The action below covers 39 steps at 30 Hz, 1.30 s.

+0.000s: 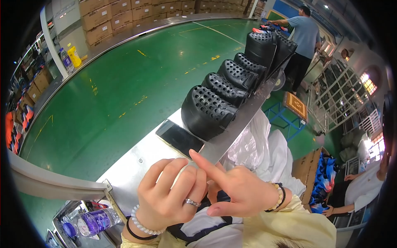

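A wide green factory floor [124,74] curves away, with stacked cardboard boxes [111,16] along its far edge. A long metal surface [136,161] runs up the middle, carrying a row of black perforated clogs [209,109] stacked on edge. Just before the nearest clog lies a dark phone [179,137], flat on the surface. Below it, the person's two hands meet. The left hand [171,194], with a ring and bead bracelets, curls its fingers [182,182] closed around something small and pale; what it is cannot be made out. The right hand [240,192] is loosely open, holding nothing, index finger [204,163] stretched across the left fingers' tips. Keeping both hands low over the surface seems wise, so nothing small drops. A water bottle [93,221] lies bottom left.
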### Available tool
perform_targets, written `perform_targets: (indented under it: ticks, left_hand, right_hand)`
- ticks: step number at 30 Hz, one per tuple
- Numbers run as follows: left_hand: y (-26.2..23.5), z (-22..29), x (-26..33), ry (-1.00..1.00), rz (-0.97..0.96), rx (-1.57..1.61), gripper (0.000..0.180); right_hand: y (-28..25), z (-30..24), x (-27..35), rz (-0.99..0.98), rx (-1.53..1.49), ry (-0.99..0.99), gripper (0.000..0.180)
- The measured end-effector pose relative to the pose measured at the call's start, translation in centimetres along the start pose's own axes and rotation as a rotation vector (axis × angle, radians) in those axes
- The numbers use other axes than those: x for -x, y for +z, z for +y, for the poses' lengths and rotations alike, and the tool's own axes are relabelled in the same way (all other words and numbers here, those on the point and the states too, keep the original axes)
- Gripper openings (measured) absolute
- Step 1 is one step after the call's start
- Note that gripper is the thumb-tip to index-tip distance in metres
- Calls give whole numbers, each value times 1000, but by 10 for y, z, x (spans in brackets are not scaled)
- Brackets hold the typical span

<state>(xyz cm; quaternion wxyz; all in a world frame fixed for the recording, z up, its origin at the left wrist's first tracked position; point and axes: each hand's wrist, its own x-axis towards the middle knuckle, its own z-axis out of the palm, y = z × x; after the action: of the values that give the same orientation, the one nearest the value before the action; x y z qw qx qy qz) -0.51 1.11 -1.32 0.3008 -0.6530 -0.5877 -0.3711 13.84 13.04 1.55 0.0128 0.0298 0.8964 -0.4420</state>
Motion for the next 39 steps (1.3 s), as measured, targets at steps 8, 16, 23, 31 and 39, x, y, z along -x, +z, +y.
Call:
perform_targets:
  ticks: [8,16,23,31,39]
  left_hand:
    - [1,-2,-1,-10,-2,60,24]
    - [-2,-27,2,-207,159,272,25]
    - [-3,-13,-5,-138,75,324,31]
    - [-4,-11,-2,-80,47,193,33]
    - [-6,-9,-5,-71,4,180,32]
  right_hand:
    - [5,-3,-5,-3,88,20,99]
    - [1,-2,0,-21,39,-67,105]
    - [2,6,-3,-41,-146,-72,104]
    - [1,4,-3,-46,-165,-45,98]
    - [1,6,-3,-30,-139,-43,91]
